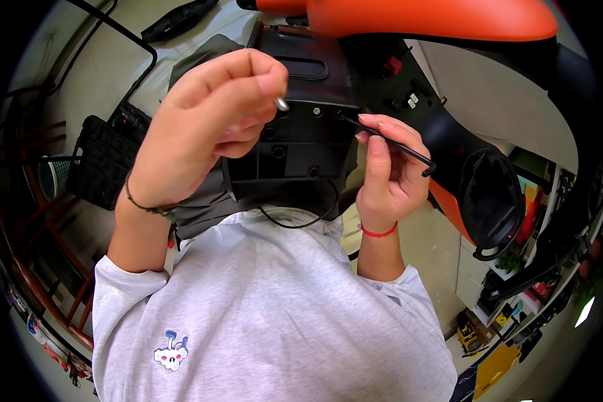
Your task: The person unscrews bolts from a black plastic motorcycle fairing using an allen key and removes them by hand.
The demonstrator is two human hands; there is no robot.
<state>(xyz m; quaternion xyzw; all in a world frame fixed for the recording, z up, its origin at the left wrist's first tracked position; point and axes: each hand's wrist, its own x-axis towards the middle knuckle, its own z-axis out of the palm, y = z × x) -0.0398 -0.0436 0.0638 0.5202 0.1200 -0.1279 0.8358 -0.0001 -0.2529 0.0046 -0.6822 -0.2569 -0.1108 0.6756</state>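
My left hand (pixel 204 124) is closed in a pinch on a small silver metal piece (pixel 281 104), held by the upper left of a black box (pixel 311 154) with several round holes. A silver screw (pixel 317 111) sits in the box's face between my hands. My right hand (pixel 392 174) grips a black L-shaped hex key (pixel 415 155), its long end pointing at a hole right of that screw; I cannot tell if it is inserted. A black cable (pixel 288 226) loops below the box.
An orange-and-black vehicle body (pixel 429 13) curves around the top and right. An open black tool case (pixel 97 164) and a black bar-shaped part (pixel 177 20) lie on the pale floor at left. Wooden chairs (pixel 40 254) stand at far left; cluttered shelves (pixel 529 281) line the right.
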